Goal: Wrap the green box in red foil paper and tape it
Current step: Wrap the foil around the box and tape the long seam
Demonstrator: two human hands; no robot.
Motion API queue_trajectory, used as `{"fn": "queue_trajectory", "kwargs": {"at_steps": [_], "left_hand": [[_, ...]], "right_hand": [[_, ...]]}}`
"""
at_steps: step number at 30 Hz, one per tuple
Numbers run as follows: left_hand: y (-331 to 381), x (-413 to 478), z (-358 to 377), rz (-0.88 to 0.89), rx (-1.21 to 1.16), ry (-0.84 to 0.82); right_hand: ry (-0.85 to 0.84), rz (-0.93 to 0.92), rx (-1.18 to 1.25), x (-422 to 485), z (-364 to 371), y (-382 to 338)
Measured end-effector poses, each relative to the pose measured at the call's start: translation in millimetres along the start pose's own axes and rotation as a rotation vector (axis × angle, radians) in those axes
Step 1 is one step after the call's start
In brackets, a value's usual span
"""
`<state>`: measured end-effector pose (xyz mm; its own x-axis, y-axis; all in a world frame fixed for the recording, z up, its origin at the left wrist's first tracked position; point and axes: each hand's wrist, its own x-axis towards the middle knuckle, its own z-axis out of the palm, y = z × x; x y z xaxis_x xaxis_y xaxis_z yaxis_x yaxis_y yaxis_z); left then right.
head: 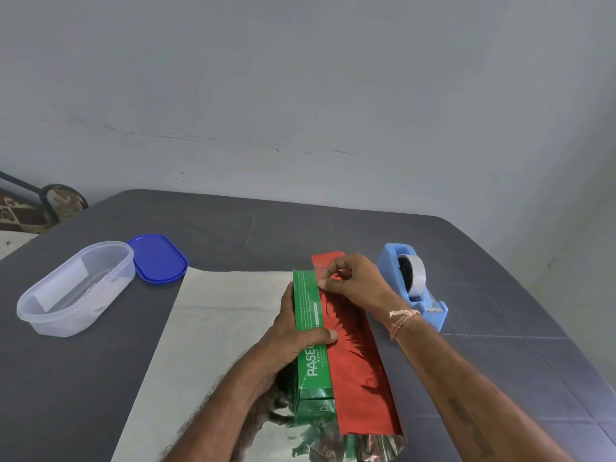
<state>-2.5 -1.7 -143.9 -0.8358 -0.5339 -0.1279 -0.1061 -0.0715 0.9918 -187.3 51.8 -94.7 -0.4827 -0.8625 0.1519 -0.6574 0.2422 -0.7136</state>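
Observation:
A long green box (pixel 308 315) with white lettering lies on the silver underside of the foil paper (pixel 216 328). The sheet's red face (pixel 360 361) is folded up over the box's right part. My left hand (pixel 293 335) grips the box from the left, its thumb pressing the red edge onto the green top. At the box's far end my right hand (pixel 350 281) pinches a small piece of clear tape against the red edge. The box's near end reflects in the silver foil.
A light blue tape dispenser (pixel 413 285) with a roll stands right of the box. On the left sit a clear oval plastic tub (pixel 73 288) and its blue lid (pixel 158 258). The dark grey table (pixel 500 268) ends at a pale wall behind.

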Motion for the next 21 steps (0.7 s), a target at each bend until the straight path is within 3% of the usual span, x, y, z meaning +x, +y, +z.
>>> {"fn": "queue_trajectory", "kwargs": {"at_steps": [21], "left_hand": [[-2.7,3.2,-1.1,0.010,-0.011,-0.008]], "right_hand": [[0.036,0.001,0.071,-2.4,2.5,4.8]]}}
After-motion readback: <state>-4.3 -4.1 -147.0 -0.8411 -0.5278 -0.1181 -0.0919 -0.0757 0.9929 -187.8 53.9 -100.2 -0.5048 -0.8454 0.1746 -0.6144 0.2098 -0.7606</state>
